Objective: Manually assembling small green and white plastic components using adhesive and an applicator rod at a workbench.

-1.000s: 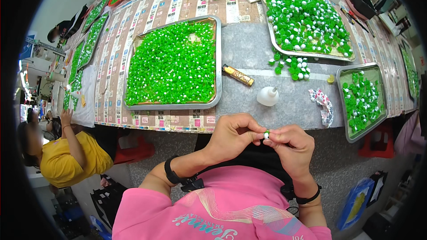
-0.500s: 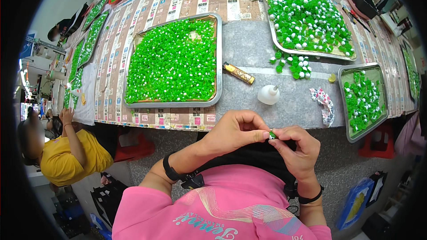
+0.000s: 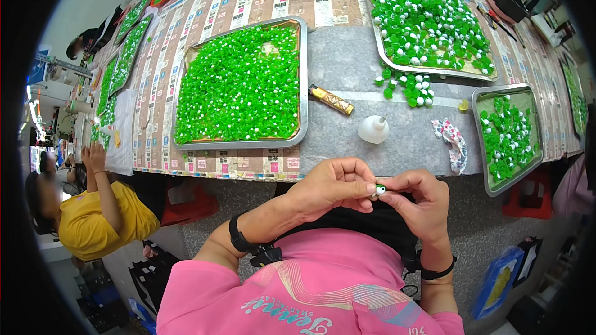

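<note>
At the near edge of the counter [image 3: 148, 133], the left hand [image 3: 329, 189] and right hand [image 3: 423, 201] meet, thumbs and fingers pinching one small green-and-white piece [image 3: 380, 190] between them. Past them, a floral cloth [image 3: 457, 149] and a white squeeze bottle [image 3: 374, 130] sit on a grey mat [image 3: 338, 62], a yellow-and-black tube [image 3: 331, 100] behind. Farther off, loose green-and-white pieces [image 3: 416, 91] lie against a heaped metal tray [image 3: 447, 74].

own hands [image 3: 332, 186]: 2 | held piece [image 3: 380, 190]: 1 | near trays [image 3: 303, 87]: 3 (farther ones uncounted) | near bottle [image 3: 374, 130]: 1
</note>
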Tool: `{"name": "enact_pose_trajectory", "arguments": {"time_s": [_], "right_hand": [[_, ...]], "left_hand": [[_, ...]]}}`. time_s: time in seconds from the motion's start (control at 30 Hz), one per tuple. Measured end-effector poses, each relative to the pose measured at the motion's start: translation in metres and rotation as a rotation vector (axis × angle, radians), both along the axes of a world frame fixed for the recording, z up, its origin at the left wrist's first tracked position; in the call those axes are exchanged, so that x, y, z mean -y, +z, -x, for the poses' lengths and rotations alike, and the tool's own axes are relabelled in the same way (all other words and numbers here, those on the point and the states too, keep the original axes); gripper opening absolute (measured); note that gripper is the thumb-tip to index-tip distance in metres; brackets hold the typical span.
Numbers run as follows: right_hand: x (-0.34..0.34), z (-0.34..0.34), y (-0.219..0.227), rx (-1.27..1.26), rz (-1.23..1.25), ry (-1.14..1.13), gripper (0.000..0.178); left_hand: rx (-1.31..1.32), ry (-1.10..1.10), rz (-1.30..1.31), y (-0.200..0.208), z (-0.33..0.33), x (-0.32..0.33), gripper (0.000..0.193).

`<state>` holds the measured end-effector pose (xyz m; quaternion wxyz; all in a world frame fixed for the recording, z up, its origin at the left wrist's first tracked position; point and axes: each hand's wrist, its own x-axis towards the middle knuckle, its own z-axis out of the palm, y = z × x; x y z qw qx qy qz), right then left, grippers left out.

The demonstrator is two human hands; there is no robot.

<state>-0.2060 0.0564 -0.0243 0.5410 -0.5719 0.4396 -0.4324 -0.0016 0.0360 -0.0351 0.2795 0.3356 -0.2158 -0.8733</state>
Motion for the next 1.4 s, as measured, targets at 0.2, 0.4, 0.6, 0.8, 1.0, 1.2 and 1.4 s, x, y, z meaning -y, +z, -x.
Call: {"name": "enact_pose_trajectory", "arguments": {"time_s": [0.2, 0.4, 0.6, 0.8, 1.0, 1.2, 1.4], "right_hand": [[0.001, -0.002, 0.0, 0.219, -0.156, 0.054, 0.023], [-0.001, -0.003, -0.001, 0.207, -0.175, 0.041, 0.022], [-0.003, -0.004, -0.003, 0.141, -0.126, 0.023, 0.018], [-0.002, -0.004, 0.0, 0.193, -0.163, 0.038, 0.018], [-0.002, -0.003, 0.002, 0.138, -0.144, 0.044, 0.02], [0.003, 0.001, -0.001, 0.043, 0.008, 0.05, 0.021], [0.006, 0.005, 0.001, -0.028, 0.07, 0.076, 0.023]], "left_hand": [[-0.032, 0.019, 0.101, 0.005, -0.001, -0.001, 0.026], [-0.1, 0.029, 0.1, -0.003, 0.0, -0.006, 0.024], [-0.143, 0.054, 0.093, -0.009, 0.003, -0.011, 0.019], [-0.247, 0.048, 0.008, -0.011, 0.004, -0.011, 0.017], [-0.275, 0.065, -0.017, -0.007, 0.006, -0.011, 0.017], [-0.335, 0.042, -0.092, -0.006, 0.004, -0.008, 0.023], [-0.357, -0.003, -0.143, -0.002, 0.003, -0.005, 0.026]]}}
